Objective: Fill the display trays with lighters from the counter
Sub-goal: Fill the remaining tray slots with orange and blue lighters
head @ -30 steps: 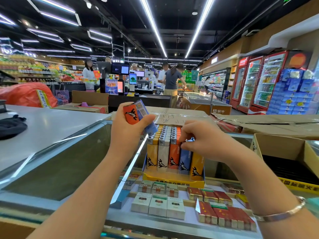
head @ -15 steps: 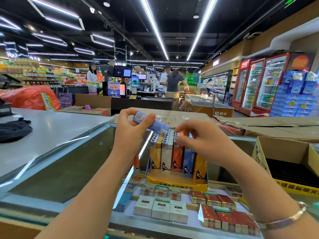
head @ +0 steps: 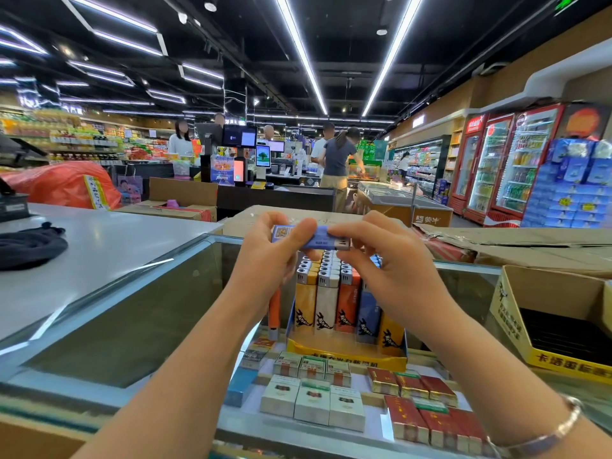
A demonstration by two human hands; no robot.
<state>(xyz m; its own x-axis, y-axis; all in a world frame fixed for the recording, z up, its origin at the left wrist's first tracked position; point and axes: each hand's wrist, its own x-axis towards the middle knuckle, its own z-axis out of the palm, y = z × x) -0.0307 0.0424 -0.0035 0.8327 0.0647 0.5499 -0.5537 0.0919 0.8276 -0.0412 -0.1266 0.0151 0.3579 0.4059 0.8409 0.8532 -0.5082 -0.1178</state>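
A blue lighter (head: 318, 236) lies sideways in the air above the display tray, pinched between both hands. My left hand (head: 268, 260) grips its left end and also holds an orange lighter (head: 274, 309) that hangs down below the palm. My right hand (head: 387, 260) grips the blue lighter's metal-capped right end. Below them the yellow display tray (head: 344, 356) stands on the glass counter, packed with upright yellow, white, orange and blue lighters (head: 326, 299).
Cigarette packs (head: 314, 402) lie under the glass counter top in front of the tray. An open cardboard box (head: 556, 323) stands at the right. A white counter (head: 99, 246) with a dark cloth (head: 29, 246) is at the left. Shoppers stand at distant checkouts.
My right hand has risen from the tray's lighters to take the blue lighter's right end. My left hand turned that lighter level; the orange one now hangs below my left palm.
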